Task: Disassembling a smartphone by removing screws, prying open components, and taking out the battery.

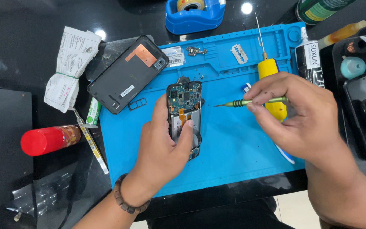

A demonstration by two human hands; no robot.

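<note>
The right hand (295, 116) pinches a green screwdriver (250, 102) between thumb and fingers, tip pointing left, just short of the opened phone (184, 111); the left hand (166, 146) clasps that phone's lower half on the blue mat (229, 144) (thumb across its battery); circuit board exposed above, bottom end hidden beneath the palm.
</note>
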